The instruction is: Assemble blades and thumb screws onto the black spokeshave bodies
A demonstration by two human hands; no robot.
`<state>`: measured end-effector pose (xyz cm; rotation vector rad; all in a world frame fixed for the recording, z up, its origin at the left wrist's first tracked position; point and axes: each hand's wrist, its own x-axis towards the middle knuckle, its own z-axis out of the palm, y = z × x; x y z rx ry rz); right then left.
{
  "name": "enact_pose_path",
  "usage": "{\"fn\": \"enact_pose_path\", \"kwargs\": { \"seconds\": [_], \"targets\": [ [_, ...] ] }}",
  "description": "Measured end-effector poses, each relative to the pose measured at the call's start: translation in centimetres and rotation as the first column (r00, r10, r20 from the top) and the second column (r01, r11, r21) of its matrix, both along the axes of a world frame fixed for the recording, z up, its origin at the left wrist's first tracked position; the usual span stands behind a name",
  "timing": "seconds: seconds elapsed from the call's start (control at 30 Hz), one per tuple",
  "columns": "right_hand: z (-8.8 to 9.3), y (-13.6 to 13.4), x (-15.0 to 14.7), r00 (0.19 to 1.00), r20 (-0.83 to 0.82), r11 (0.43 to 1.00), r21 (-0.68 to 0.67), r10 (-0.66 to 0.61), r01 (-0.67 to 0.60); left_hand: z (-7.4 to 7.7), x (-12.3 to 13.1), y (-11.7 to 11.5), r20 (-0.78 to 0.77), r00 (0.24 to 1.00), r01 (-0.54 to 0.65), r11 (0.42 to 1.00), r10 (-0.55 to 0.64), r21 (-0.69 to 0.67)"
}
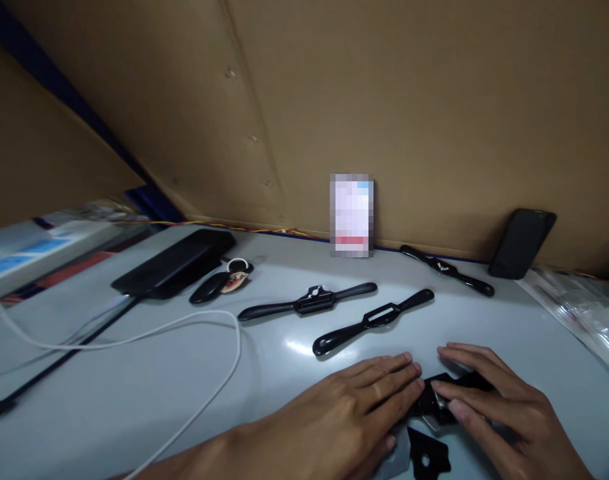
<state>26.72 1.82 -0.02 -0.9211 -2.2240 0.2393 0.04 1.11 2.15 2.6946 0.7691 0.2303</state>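
Note:
Low on the right of the table, both hands are on a black spokeshave [457,382]. My left hand [352,403] covers its left handle, fingers together over the top and thumb below. My right hand [509,407] has its thumb and index finger at a small shiny metal piece [440,401] on the tool's middle, while other fingers reach over the right handle. A black metal plate with a hole [434,460] lies below the hands, beside a grey flat piece [399,453] partly under my left hand. Three more spokeshaves [379,319] [314,301] [442,267] lie farther back.
A black power bank-like slab [174,263] with a cable, a key fob [219,283] and a looping white cable [237,353] lie at left. A lit phone [352,217] and a dark phone [522,243] lean against cardboard [409,100]. Plastic bags [579,320] are at right.

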Motion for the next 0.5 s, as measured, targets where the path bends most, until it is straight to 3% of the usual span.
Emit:
{"fn": "enact_pose_path", "kwargs": {
  "seconds": [0.17, 0.5],
  "targets": [
    [-1.0, -0.1, 0.3, 0.995, 0.098, 0.996, 0.080, 0.034, -0.042, 0.0, -0.1, -0.1, 0.034, 0.999, -0.019, 1.000, 0.019, -0.008],
    [0.7, 0.2, -0.1, 0.997, -0.003, 0.954, -0.290, 0.077, -0.074, 0.1, 0.0, 0.0, -0.003, 1.000, -0.001, 1.000, 0.001, -0.022]
  ]
}}
